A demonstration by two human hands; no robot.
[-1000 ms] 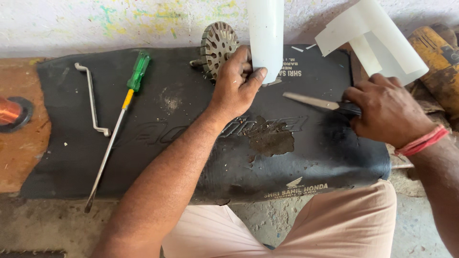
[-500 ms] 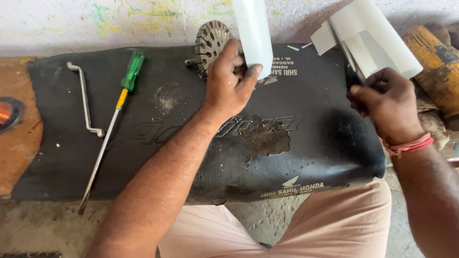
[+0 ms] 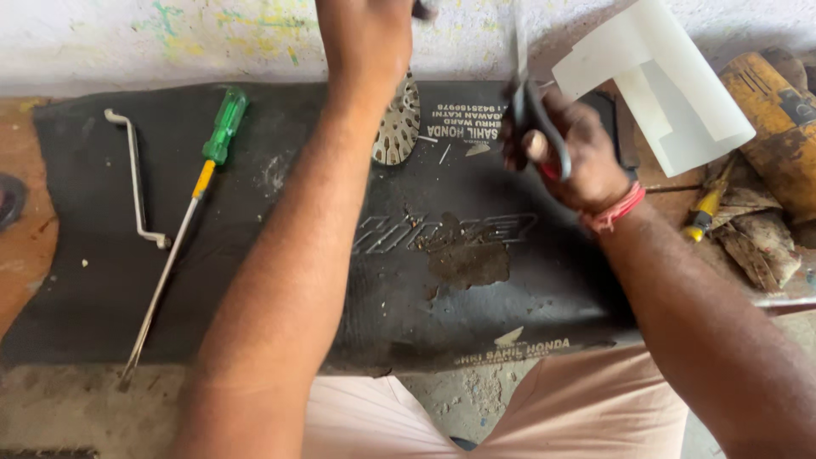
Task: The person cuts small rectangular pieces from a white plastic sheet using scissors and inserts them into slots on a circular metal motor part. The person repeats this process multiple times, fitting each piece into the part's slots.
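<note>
Right hand is clenched around the dark handles of a pair of scissors, blades pointing up and cut off by the top edge. Left hand is raised to the top edge, fingers out of frame, so its grip can't be told; its forearm partly hides a perforated metal disc on the black rubber mat. White sheet pieces lie just right of the scissors; a green-handled screwdriver and a bent metal rod lie at the mat's left.

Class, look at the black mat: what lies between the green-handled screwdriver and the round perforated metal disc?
In the head view, the person's left forearm crosses between the screwdriver and the disc; otherwise only bare mat shows there.
</note>
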